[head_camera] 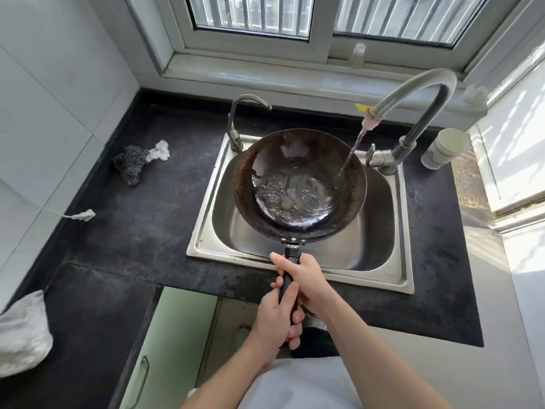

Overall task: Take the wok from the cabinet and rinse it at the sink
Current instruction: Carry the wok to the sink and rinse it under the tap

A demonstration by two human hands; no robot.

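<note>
A dark, worn wok [299, 184] hangs over the steel sink [380, 228], its bowl holding a pool of rippling water. Both hands grip its black handle: my right hand [306, 278] nearer the bowl, my left hand [277, 317] lower on the handle's end. A thin stream runs from the tall curved tap [424, 93] at the back right and lands on the wok's right inner wall.
A second smaller tap [236, 125] stands at the sink's back left. On the dark counter lie a steel scourer with a white rag [138, 160], and a white cloth [23, 332] at the left edge. A white cup [445, 147] stands right of the tall tap. A pale green cabinet door [165, 349] is below.
</note>
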